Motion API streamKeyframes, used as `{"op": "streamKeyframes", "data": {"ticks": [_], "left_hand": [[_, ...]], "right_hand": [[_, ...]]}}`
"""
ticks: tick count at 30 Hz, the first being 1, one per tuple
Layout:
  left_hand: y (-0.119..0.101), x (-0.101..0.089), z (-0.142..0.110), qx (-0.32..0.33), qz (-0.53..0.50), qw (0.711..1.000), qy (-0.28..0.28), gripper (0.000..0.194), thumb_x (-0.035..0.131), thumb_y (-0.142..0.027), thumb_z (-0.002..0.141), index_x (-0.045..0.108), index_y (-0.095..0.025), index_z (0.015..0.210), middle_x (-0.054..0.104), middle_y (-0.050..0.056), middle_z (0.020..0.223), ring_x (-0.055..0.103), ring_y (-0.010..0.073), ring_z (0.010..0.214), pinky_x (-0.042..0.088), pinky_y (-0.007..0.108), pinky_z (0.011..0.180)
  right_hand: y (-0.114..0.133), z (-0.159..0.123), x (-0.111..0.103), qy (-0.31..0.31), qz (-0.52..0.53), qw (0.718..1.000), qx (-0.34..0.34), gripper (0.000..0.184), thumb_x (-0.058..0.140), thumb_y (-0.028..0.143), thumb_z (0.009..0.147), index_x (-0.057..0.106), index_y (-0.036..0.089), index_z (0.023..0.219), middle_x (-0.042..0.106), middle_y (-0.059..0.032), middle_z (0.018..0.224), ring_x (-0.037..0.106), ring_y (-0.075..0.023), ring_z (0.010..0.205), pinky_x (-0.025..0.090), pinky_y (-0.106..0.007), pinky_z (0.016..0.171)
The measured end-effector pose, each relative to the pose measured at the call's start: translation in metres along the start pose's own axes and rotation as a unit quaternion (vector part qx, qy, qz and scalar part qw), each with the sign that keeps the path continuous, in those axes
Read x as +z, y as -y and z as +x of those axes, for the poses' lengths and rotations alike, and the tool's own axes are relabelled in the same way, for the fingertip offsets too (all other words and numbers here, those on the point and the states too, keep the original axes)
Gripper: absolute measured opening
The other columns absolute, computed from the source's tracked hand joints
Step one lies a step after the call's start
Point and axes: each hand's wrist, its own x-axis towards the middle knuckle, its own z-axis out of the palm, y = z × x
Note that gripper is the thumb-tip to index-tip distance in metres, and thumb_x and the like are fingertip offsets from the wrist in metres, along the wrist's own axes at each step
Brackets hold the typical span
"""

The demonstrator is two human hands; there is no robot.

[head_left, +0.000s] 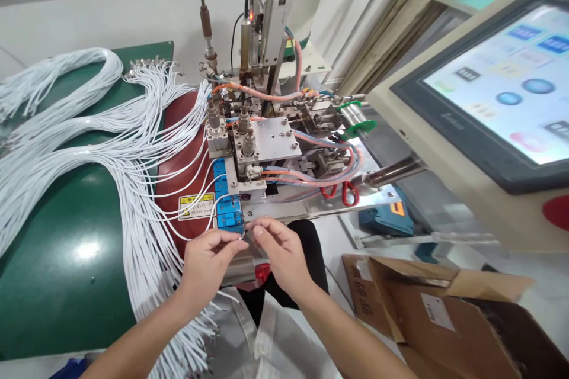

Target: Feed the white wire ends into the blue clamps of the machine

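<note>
From where I stand, with twelve straight ahead of the worker, both hands meet just short of the soldering-type machine's blue clamp row [229, 210]. The left hand [207, 260] has thumb and forefinger drawn together, apparently pinching the end of a white wire [242, 236]; so little of it shows that I can't be sure how it points. The right hand [282, 251] has thumb and forefinger brought close beside that end, at the left fingertips' two o'clock, and I can't tell whether they grip anything. What matters is the clamp row: it lies at about one o'clock from the left hand and ten from the right, its long axis running roughly eleven to five, its near end just beyond the fingertips. The left hand is the nearer one. Other white leads [186, 186] come into the row from its nine o'clock side, over the red plate [178, 160], fanning from the thick wire bundle [133, 219] on the green table [66, 302].
</note>
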Motion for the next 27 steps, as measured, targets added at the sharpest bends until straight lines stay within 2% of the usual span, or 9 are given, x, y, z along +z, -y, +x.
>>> {"op": "streamKeyframes", "data": {"ticks": [4, 8, 11, 19, 25, 27], "left_hand": [[-0.002, -0.002, 0.000, 0.003, -0.002, 1.000, 0.024, 0.013, 0.064, -0.028, 0.069, 0.069, -0.016, 0.068, 0.066, 0.001, 0.066, 0.059, 0.0131, 0.061, 0.048, 0.021, 0.059], [0.004, -0.002, 0.001, 0.016, 0.023, 0.998, 0.050, 0.013, 0.060, -0.026, 0.073, 0.070, -0.017, 0.074, 0.067, 0.001, 0.068, 0.059, 0.0129, 0.061, 0.048, 0.021, 0.058], [0.006, -0.002, 0.001, 0.035, 0.035, 0.997, 0.059, 0.014, 0.058, -0.024, 0.074, 0.070, -0.017, 0.078, 0.068, 0.002, 0.077, 0.061, 0.0140, 0.068, 0.049, 0.022, 0.065], [0.009, 0.000, -0.001, 0.012, 0.022, 0.999, 0.029, 0.016, 0.056, -0.024, 0.075, 0.070, -0.018, 0.081, 0.070, 0.004, 0.083, 0.063, 0.0166, 0.077, 0.049, 0.026, 0.075], [0.010, 0.005, -0.003, 0.016, -0.018, 1.000, -0.002, 0.018, 0.054, -0.027, 0.078, 0.068, -0.016, 0.084, 0.070, 0.004, 0.084, 0.062, 0.0152, 0.076, 0.049, 0.024, 0.074], [0.010, 0.006, -0.003, 0.017, -0.027, 0.999, -0.018, 0.018, 0.054, -0.027, 0.078, 0.067, -0.016, 0.084, 0.069, 0.004, 0.083, 0.062, 0.0146, 0.077, 0.049, 0.023, 0.074]], "right_hand": [[-0.001, 0.003, -0.001, 0.022, -0.007, 0.999, -0.026, 0.007, 0.060, 0.020, 0.070, 0.066, 0.018, 0.068, 0.062, -0.0031, 0.071, 0.058, -0.0149, 0.067, 0.047, -0.027, 0.062], [-0.001, 0.005, -0.002, 0.029, -0.075, 0.995, -0.051, 0.010, 0.059, 0.018, 0.070, 0.063, 0.017, 0.061, 0.060, -0.0024, 0.064, 0.055, -0.0134, 0.061, 0.044, -0.024, 0.055], [0.001, 0.004, -0.002, 0.020, -0.133, 0.988, -0.073, 0.013, 0.055, 0.017, 0.072, 0.061, 0.017, 0.061, 0.058, -0.0013, 0.062, 0.051, -0.0112, 0.055, 0.040, -0.022, 0.051], [0.006, 0.004, 0.000, 0.031, -0.185, 0.978, -0.093, 0.012, 0.052, 0.015, 0.071, 0.056, 0.017, 0.060, 0.055, 0.0001, 0.061, 0.049, -0.0104, 0.054, 0.039, -0.021, 0.051], [-0.001, -0.001, 0.011, -0.043, -0.174, 0.977, -0.116, 0.013, 0.049, 0.014, 0.073, 0.051, 0.018, 0.061, 0.049, 0.0013, 0.061, 0.047, -0.0105, 0.057, 0.039, -0.021, 0.053], [-0.003, -0.003, 0.014, -0.051, -0.163, 0.977, -0.126, 0.014, 0.049, 0.014, 0.073, 0.049, 0.018, 0.060, 0.048, 0.0018, 0.061, 0.047, -0.0107, 0.057, 0.040, -0.022, 0.054]]}}
